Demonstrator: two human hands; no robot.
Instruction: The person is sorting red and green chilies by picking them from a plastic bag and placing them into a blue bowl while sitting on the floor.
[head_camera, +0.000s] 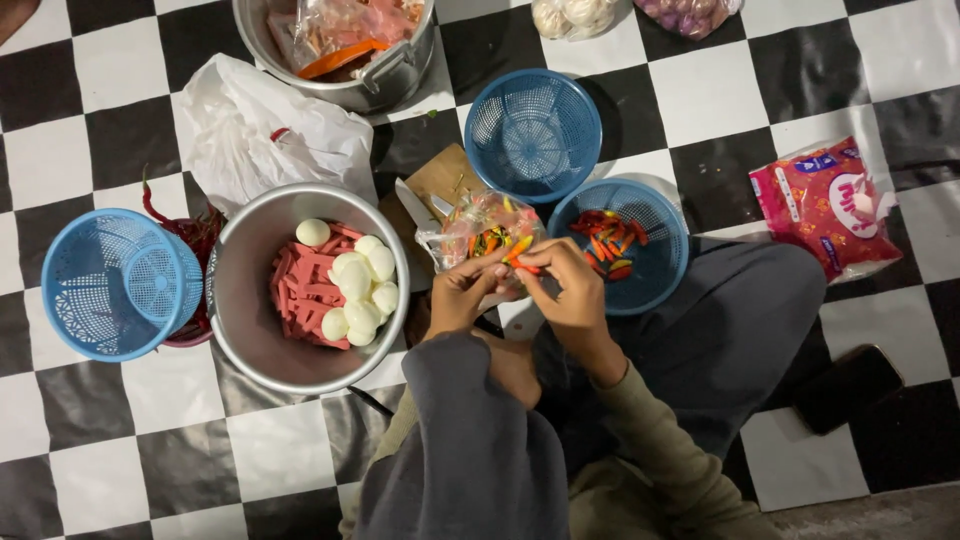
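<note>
So you're sat on the checkered floor (700, 95) with both hands meeting dead centre. Your left hand (462, 295) and right hand (568, 290) are both pinched on one small orange chili (518, 250), fingertips nearly touching, looks like you're plucking the stem.

The clear crinkly chili bag (485, 232) lies right at 12 o'clock of your hands, mouth toward you, so grabbing the next one is a short reach. The blue basket (622, 243) with red and orange chilies sits at 2 o'clock, just beside your right hand, probably so you can drop them in without looking. An empty blue basket (532, 133) is further out at 12.

At 9 o'clock there's the metal pot (240, 300), smooth and round, with peeled eggs (358, 285) on pink sausage strips (303, 295). A knife (415, 207) rests on the wooden board (443, 175) behind the bag.
</note>
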